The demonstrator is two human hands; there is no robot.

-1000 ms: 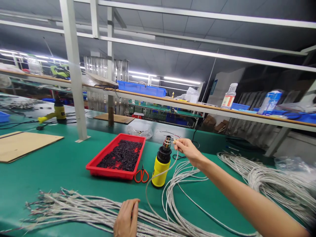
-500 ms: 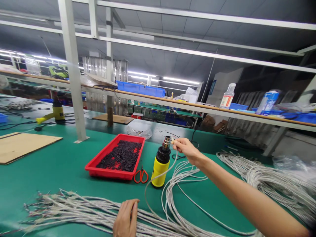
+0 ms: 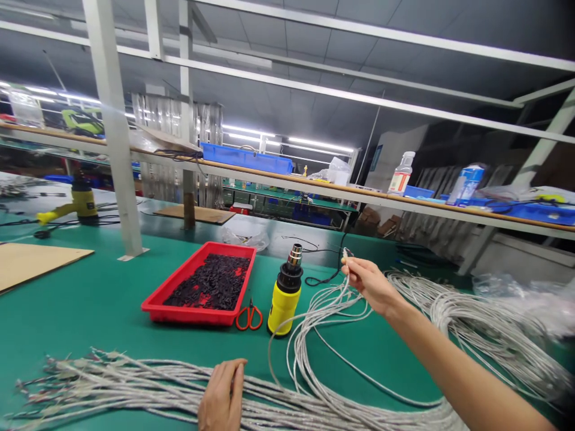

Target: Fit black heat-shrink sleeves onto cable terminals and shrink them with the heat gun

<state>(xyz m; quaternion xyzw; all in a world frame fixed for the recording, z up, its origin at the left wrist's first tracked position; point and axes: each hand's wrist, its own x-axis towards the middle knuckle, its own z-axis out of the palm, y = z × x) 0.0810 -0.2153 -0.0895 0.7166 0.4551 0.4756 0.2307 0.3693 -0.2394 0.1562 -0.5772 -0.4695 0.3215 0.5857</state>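
- White braided cables in a long bundle (image 3: 153, 383) lie along the near edge of the green tabletop (image 3: 112, 326); I see my left hand (image 3: 220, 395) resting across them, fingers close together, though I cannot tell whether they grip.
- My right hand (image 3: 368, 284) is raised, thumb and fingertips clamped on the end of one thin white cable (image 3: 345, 254), just above a loose loop of cables (image 3: 309, 341) on the tabletop.
- Left of that hand, apart from it, I have the yellow-and-black heat gun (image 3: 284, 305) upright, metal nozzle up.
- Beside it lie red-handled scissors (image 3: 249, 317), near a red plastic tray (image 3: 193, 316) of small black pieces (image 3: 215, 278).
- Farther right, I see another coiled heap of white cables (image 3: 476, 323).
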